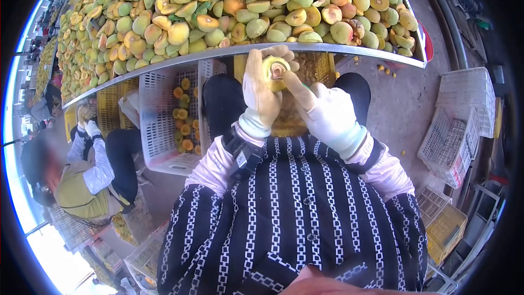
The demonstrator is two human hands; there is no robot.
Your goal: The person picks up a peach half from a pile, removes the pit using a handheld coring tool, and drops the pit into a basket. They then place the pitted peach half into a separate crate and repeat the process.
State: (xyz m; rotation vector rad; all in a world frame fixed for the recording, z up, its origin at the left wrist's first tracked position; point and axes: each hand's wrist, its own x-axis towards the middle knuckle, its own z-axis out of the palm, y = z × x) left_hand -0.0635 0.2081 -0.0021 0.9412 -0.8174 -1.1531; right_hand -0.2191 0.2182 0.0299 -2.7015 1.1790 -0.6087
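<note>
My left hand (262, 90), in a stained glove, is closed around a peach half (277, 70), its cut face and reddish-brown centre turned up. My right hand (330, 112), in a white glove, is at the right side of that fruit. Its forefinger reaches to the cut face, and the other fingers are curled in. Whatever the curled fingers may hold is hidden. Both hands are at the near edge of a metal-rimmed table (240, 50) heaped with cut peaches (240, 8), green to orange.
Below the table edge are a yellow crate (327, 65) and a white crate (158, 123) holding peach halves. Stacked white crates (456, 125) and a yellow crate (445, 229) stand at right. A co-worker (87, 186) sits at left. Small peach-coloured bits lie on the floor.
</note>
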